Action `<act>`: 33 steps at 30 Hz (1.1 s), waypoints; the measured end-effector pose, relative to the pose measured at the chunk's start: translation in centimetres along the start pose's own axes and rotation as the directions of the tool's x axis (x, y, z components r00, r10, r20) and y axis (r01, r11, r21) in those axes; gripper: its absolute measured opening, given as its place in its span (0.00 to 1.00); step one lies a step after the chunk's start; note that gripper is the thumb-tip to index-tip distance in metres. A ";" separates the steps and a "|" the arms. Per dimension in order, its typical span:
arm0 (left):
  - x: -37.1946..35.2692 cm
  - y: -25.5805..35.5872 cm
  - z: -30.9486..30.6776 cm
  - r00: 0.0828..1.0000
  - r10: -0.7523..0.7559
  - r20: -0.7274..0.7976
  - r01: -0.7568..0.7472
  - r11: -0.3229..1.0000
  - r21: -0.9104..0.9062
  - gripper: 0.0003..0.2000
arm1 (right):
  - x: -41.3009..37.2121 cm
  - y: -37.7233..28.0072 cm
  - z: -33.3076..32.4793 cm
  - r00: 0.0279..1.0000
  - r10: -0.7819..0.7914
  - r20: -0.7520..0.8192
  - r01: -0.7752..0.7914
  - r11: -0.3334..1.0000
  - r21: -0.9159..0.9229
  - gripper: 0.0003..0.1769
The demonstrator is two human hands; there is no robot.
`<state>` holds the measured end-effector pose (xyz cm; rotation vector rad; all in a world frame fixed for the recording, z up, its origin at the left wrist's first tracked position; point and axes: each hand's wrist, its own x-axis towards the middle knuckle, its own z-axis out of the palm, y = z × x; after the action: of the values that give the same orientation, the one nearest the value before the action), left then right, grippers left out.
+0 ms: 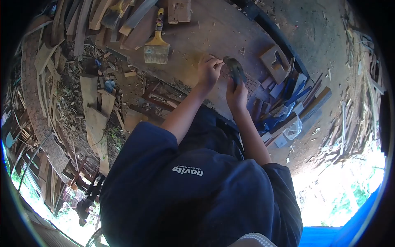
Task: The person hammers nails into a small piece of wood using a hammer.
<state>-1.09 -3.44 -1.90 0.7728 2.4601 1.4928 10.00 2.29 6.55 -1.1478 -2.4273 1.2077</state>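
Note:
My right hand point(237, 96) is wrapped round the lower end of a dark, curved tool point(235, 69) whose exact kind I cannot make out. The tool points up, away from my body, above the wooden work surface point(189, 39). Just left of its upper end, my left hand point(210, 71) is closed, thumb and fingertips pinched together. Whatever those fingertips hold is too small to name. A wide paintbrush point(157, 43) with a yellow handle lies on the surface, beyond my left hand. Right of the tool sits a wooden block point(275, 64) with a dark opening.
Wood offcuts and blue-handled tools point(298, 94) crowd the right side, with a clear plastic bag point(293, 129). Boards point(92, 111) and scraps cover the ground at left. Another brush point(115, 15) lies among planks at the top. A person point(84, 206) is at lower left.

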 end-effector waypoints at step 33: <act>2.3 1.6 -1.6 0.928 -0.226 0.294 0.176 0.966 0.187 0.09 | 0.3 -0.2 -0.5 0.997 -0.068 -0.022 0.068 0.998 -0.004 0.16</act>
<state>-3.14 -2.87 0.55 0.6950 2.3490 1.0245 9.94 2.77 6.99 -1.0650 -2.4325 1.1653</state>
